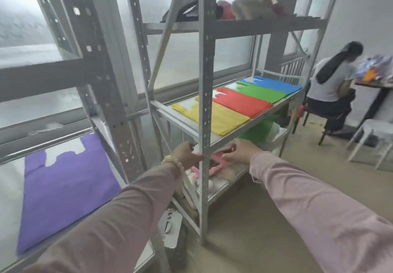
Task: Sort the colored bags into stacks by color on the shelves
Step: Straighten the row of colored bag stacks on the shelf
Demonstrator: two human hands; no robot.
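Both my hands reach into the lower shelf of the grey metal rack. My left hand point(187, 154) and my right hand point(239, 151) each pinch a pink bag point(215, 161) that lies there, partly hidden by the rack's front post point(205, 124). On the shelf above lie flat stacks: yellow bags point(221, 119), red bags point(242, 101), green bags point(263, 92) and blue bags point(276, 84). A purple bag point(66, 187) lies flat on the nearer rack's shelf at the left.
The top shelf point(265, 27) holds a dark bag and pinkish bundles. More green material point(257, 133) sits deep in the lower shelf. A person point(331, 85) sits at a table at the right, near a white stool point(374, 138). Beige floor lies in front.
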